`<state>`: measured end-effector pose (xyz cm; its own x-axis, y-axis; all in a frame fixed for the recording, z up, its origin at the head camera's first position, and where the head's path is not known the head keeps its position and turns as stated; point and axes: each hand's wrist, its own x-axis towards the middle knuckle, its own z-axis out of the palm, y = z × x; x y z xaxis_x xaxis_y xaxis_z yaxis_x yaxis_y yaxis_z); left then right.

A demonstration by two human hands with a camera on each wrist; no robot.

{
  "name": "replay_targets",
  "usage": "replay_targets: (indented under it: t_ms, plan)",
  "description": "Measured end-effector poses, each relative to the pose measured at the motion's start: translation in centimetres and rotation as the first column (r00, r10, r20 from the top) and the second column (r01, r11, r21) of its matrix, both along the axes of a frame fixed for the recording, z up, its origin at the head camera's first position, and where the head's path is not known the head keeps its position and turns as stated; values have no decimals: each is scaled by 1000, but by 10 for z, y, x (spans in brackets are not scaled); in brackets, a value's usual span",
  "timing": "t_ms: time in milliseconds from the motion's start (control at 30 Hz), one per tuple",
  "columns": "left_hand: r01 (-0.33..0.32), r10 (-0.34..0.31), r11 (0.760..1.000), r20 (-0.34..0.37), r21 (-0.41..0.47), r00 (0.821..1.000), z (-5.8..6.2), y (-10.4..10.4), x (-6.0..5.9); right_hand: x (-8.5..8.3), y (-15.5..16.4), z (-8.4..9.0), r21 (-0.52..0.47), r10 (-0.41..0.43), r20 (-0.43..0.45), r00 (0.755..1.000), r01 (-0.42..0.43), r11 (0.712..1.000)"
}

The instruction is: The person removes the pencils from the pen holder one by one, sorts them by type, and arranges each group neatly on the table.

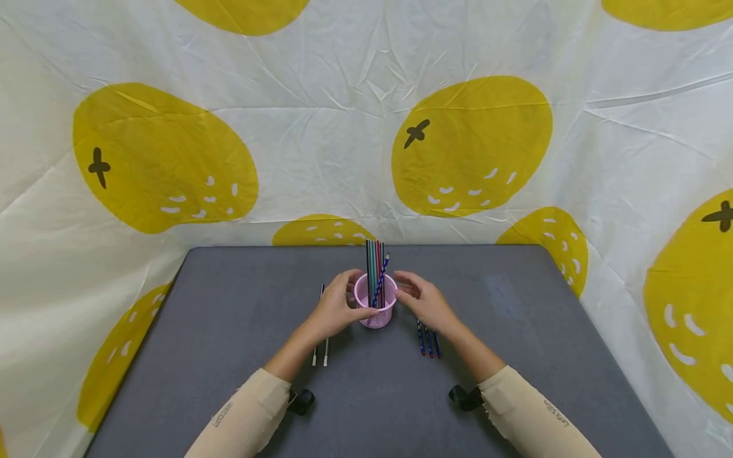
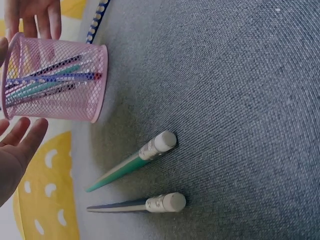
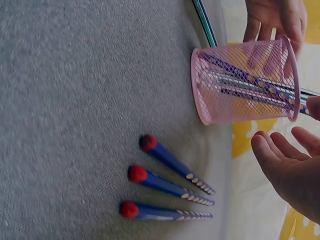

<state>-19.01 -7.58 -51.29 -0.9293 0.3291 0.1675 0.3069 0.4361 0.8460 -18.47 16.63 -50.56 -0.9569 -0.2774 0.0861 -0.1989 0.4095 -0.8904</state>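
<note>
A pink mesh pencil cup stands upright on the table. Several dark, green and red pencils stick up from it, along with a blue spotted pencil that leans to the right. My left hand holds the cup from the left, its thumb lying across the front rim and its fingers around the side. Just right of the rim is my right hand, its fingers loosely bent and holding nothing. In the right wrist view, a gap shows between the right fingers and the cup wall.
Left of the cup lie a green pencil and a dark pencil, both with white erasers. Three blue spotted pencils with red ends lie near my right hand. Behind the grey table hangs a white cloth with yellow fruit shapes.
</note>
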Motion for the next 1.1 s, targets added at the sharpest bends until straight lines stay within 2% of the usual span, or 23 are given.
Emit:
replay_targets:
  t_ms: [267, 467, 667, 800, 1100]
  plan:
    - [-38, 38, 999, -36, 5, 999, 4, -4, -4, 2, -7, -5, -120, 35, -13, 999, -36, 992]
    - [-88, 93, 994, -68, 66, 993, 17, -6, -8, -1, -8, -9, -144, 50, -37, 998, -54, 988]
    - [-120, 128, 990, -107, 75, 986, 28, -3, -19, -1, -8, -9, -133, 37, -41, 998, -42, 990]
    - [-136, 144, 987, -104, 80, 984, 34, 0, -28, -1, -9, -8, -125, 24, -57, 998, -31, 992]
    - [-173, 179, 981, -63, 83, 982, 35, 10, -44, -2, -12, -8, -106, 16, -62, 998, -22, 994]
